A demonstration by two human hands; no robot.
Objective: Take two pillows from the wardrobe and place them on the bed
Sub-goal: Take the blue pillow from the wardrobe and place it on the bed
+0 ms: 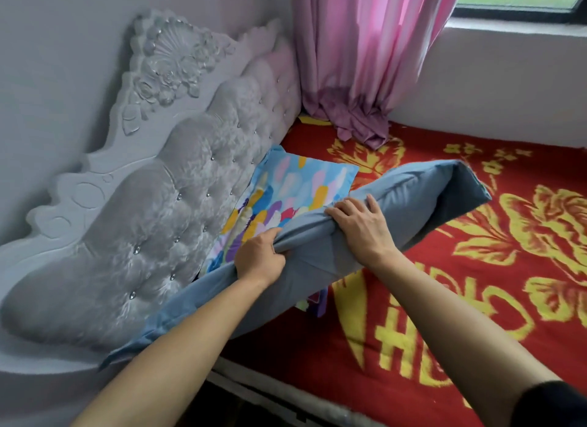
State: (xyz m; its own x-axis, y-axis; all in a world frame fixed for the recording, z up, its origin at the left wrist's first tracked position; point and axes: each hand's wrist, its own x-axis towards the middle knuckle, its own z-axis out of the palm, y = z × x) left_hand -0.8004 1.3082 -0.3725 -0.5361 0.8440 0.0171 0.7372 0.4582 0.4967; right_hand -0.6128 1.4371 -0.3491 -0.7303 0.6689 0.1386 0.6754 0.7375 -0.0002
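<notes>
Plain grey-blue fabric pillow [397,201] held just above the head end of the bed, lying across a multicoloured brushstroke-print pillow [295,185] that leans on the grey tufted button headboard [178,185]. Left hand [259,256] fingers clenched on a bunched fold of the grey-blue cover, right hand [362,228] spread over the top edge, fingers curled into the fabric. Red blanket with yellow floral pattern [476,283] covers the bed; pink curtain [359,61] pools at the far head corner. Step looks like setting the second pillow: lower it flat beside the printed one, near edge square to the headboard, then let go. Near end of grey-blue pillow hidden under left forearm; printed pillow's lower part covered; wardrobe out of view
</notes>
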